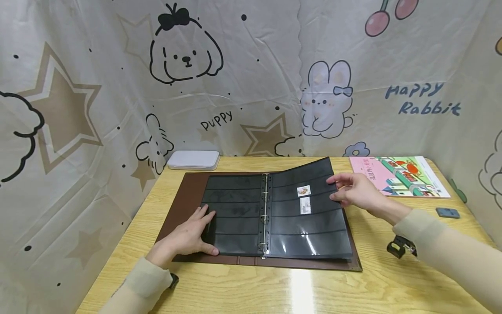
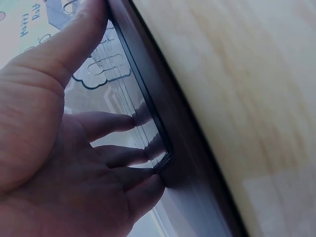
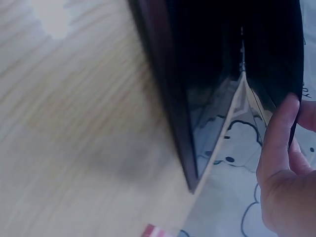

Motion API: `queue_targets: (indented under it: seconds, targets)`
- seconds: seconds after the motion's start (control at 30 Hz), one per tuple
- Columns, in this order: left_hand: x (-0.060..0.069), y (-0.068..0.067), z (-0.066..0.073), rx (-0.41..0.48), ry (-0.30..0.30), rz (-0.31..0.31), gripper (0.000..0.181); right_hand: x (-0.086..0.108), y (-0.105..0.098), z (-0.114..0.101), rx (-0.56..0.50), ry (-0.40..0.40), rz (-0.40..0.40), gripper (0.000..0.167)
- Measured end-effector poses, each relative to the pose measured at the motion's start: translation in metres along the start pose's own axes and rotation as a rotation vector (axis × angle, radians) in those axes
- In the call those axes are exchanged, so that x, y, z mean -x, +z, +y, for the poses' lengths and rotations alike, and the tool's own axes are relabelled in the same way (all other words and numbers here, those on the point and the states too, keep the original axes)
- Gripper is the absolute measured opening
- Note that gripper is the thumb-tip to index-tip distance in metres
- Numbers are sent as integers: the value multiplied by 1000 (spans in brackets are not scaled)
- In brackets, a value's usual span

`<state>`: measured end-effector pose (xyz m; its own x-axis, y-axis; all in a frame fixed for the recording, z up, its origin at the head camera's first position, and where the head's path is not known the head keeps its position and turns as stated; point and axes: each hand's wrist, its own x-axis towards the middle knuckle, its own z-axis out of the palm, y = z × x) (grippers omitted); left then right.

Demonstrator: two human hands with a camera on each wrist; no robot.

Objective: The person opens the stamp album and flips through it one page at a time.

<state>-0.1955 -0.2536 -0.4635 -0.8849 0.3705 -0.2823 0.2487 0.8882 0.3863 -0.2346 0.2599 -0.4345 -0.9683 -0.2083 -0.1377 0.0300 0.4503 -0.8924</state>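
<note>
Binder point(image 1: 182, 192): laid spread at frame centre on the table point(image 1: 235, 292); black pocket pages held by metal rings point(image 1: 265, 218).
Right page point(image 1: 313, 233): outer edge raised off what lies below; two small stamps point(image 1: 303, 191) seated one above the other in its upper pockets.
Left hand point(image 1: 188, 233): rested at outer edge of left page point(image 1: 235, 222), fingers extended, nothing held in grip.
Right hand point(image 1: 361, 192): right page's outer edge pinched in grip, thumb against fingers.
Upper left: white case point(image 1: 194, 160).
Upper right: colourful book point(image 1: 400, 176), grey-blue block point(image 1: 448, 213) below.
</note>
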Motion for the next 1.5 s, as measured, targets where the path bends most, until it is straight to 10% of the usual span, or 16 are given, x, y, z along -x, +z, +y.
queue_targets:
  seconds: [1.5]
  targets:
    - [0, -6, 6, -2, -17, -6, 127, -13, 5, -128, 20, -94, 23, 55]
